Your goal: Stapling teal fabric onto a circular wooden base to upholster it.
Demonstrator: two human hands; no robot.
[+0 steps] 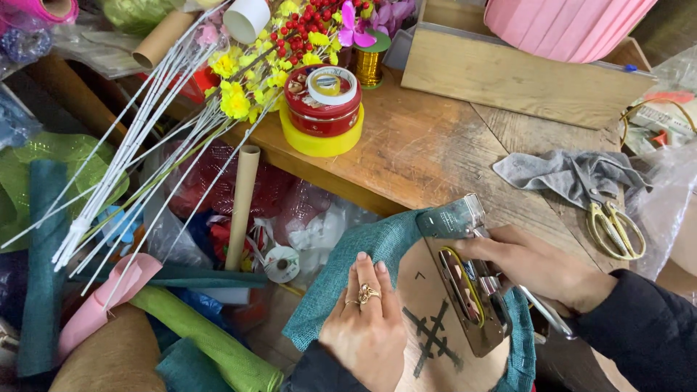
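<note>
A: Teal burlap [341,272] was wrapped over the edge of a round wooden board [428,305] at the near edge of the wooden table [435,145], low centre of view. Progress?

B: Partway, I'd judge. Fabric was folded onto the board's back along the 9 to 12 o'clock arc and again at 3 to 5 o'clock. Bare wood with black crossed marks showed in the middle. Staples too small to tell.

A: Hands?

B: Left hand [367,327] lay flat, fingers together, pressing burlap down at the board's 9 o'clock; a gold ring on it. Right hand [541,265] was clamped around a chrome staple gun [465,279], nose toward 12 o'clock at the fabric fold.

A: Around it?

B: Gold scissors [616,229] on a grey cloth [570,174] at 2 o'clock. Red tin on a yellow tape roll [321,123] at 11 o'clock, artificial flowers [276,51] behind it. Wooden box [523,76] at 1 o'clock. Mesh rolls and cardboard tubes [241,207] piled at 9 o'clock.
</note>
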